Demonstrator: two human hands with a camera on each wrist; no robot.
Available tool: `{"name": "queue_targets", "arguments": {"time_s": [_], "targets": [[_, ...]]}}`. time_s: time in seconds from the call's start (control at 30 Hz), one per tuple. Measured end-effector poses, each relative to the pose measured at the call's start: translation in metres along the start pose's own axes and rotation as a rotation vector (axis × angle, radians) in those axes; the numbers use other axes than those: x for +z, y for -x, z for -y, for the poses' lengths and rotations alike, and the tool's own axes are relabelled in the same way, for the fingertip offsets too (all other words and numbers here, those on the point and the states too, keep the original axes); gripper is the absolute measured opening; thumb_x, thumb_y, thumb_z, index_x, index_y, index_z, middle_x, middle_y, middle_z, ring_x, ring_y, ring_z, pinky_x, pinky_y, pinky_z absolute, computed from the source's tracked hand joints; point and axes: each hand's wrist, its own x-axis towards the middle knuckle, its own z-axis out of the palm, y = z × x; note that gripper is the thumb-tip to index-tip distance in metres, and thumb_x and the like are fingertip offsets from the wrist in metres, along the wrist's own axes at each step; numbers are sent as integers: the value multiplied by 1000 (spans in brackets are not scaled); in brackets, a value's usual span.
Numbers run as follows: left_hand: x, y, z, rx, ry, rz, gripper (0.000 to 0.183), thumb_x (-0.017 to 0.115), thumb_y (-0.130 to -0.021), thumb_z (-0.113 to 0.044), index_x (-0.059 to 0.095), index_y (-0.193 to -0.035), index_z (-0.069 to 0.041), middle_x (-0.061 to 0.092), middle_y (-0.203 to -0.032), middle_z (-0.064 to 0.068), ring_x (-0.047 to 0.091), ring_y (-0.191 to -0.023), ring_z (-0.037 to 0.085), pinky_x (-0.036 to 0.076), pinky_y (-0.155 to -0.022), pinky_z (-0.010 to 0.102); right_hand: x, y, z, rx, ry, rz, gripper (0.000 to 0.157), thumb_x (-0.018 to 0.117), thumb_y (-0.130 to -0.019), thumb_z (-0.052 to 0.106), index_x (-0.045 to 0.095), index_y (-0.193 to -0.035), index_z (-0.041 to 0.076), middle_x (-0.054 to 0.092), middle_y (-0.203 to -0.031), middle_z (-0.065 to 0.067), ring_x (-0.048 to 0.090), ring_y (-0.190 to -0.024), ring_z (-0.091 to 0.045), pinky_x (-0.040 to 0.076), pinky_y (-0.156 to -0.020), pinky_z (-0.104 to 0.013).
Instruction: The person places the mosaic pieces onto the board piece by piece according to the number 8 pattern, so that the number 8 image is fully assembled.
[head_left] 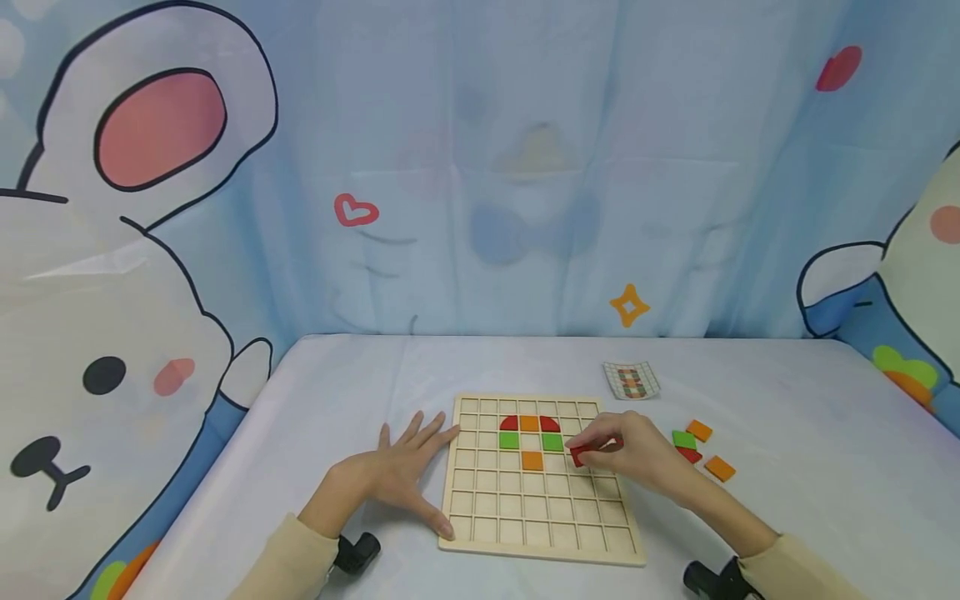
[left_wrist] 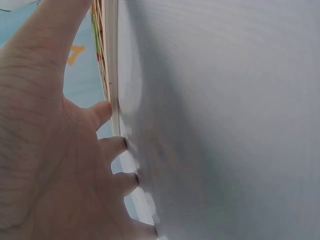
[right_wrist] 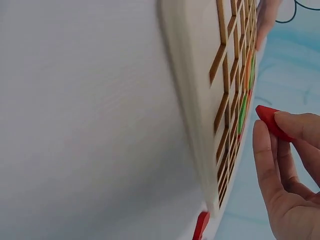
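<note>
A wooden grid board (head_left: pixel 510 506) lies on the table, with two red quarter-round tiles, two green square tiles (head_left: pixel 552 442) and two orange square tiles (head_left: pixel 532 461) set in its upper cells. My right hand (head_left: pixel 637 450) pinches a red tile (right_wrist: pixel 270 120) between thumb and fingers, over the board's right part. Spread wide, my left hand (head_left: pixel 397 475) rests at the board's left edge, thumb by the near corner and a fingertip at the upper side. In the left wrist view its fingers (left_wrist: pixel 112 147) are straight along that edge.
Right of the board lie loose tiles: an orange square (head_left: pixel 720 468), another orange one (head_left: pixel 700 430), a green one (head_left: pixel 682 439) and a red one (head_left: pixel 690 455). A small pattern card (head_left: pixel 632 381) sits behind the board's right corner. A printed curtain (head_left: pixel 450 167) hangs behind the table.
</note>
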Motion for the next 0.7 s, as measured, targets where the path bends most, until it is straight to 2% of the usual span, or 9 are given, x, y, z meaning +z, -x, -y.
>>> {"name": "queue_targets", "arguments": {"time_s": [0.17,0.33,0.7], "targets": [[0,0,0,-2,-1,-1,128,91,-73,-59,15,-170,-20,4,-176,13,-5,-160,40,-1,-115,80,11,-16,5,-20,0,51,16,78,-88,-4,83,-102,3,75,-95,-2,63,-88,-11,57,-74,-23],[0,0,0,-4,-6,-4,128,91,-73,-59,16,-170,-20,4,-176,13,-5,-160,40,-2,-116,80,18,-23,8,-11,43,75,16,78,-88,-4,84,-101,3,75,-95,-1,57,-84,-12,51,-67,-24],[0,0,2,2,2,-8,128,91,-74,-58,16,-169,-19,4,-176,14,-5,-160,41,-2,-115,81,24,-23,11,22,90,49,15,79,-88,-6,83,-99,3,67,-89,3,59,-79,-10,55,-68,-23]]}}
